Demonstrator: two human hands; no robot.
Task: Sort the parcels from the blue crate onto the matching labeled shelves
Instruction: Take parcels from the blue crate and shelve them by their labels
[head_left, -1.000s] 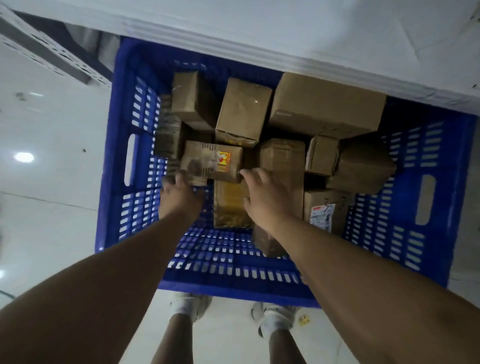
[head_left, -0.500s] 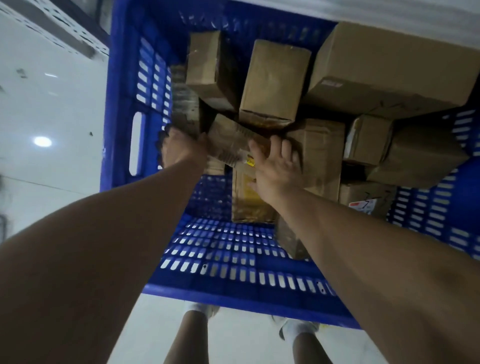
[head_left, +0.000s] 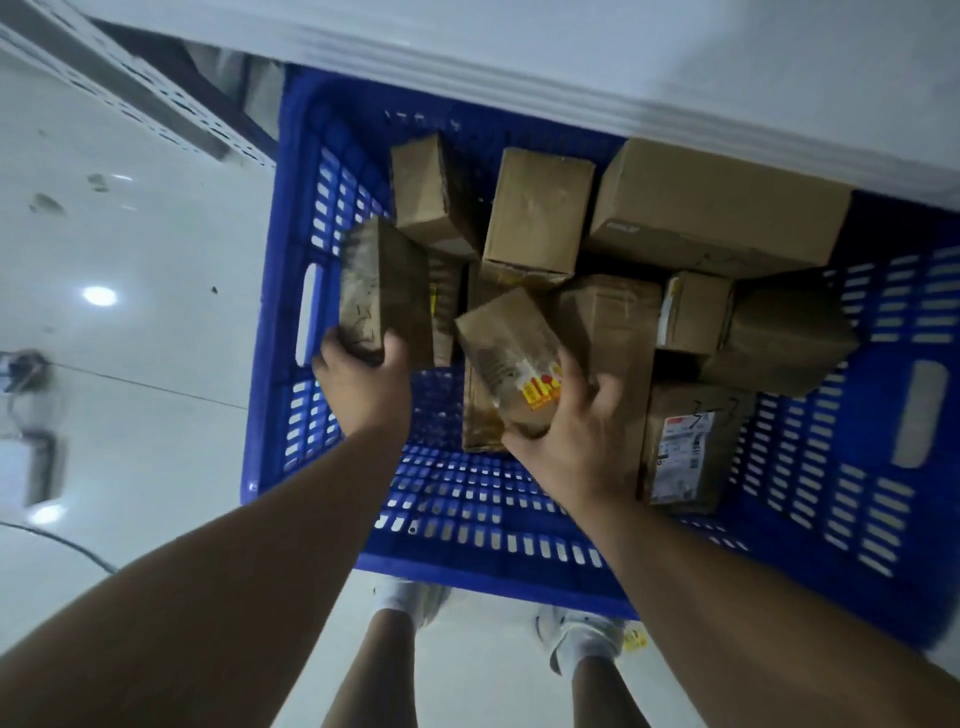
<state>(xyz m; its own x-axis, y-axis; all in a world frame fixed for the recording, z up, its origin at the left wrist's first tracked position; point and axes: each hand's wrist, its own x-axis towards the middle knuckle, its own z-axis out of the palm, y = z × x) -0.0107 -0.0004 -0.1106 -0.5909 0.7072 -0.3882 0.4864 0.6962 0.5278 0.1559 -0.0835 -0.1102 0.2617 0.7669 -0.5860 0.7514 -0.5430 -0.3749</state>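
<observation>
A: where are both hands rn?
B: left hand (head_left: 363, 384) grips a scuffed parcel (head_left: 384, 280) at the blue crate's (head_left: 291, 291) 9 o'clock. right hand (head_left: 566, 441) clutches the stickered parcel (head_left: 509, 353) mid-crate. other parcels (head_left: 717, 208) piled toward 1 o'clock.

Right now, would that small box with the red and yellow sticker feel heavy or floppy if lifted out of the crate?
Probably light: the right hand alone holds the stickered cardboard box tilted in the blue crate. Likely stiff, since its edges look straight in the grip. Its glossy surface may be a bit slippery.
</observation>
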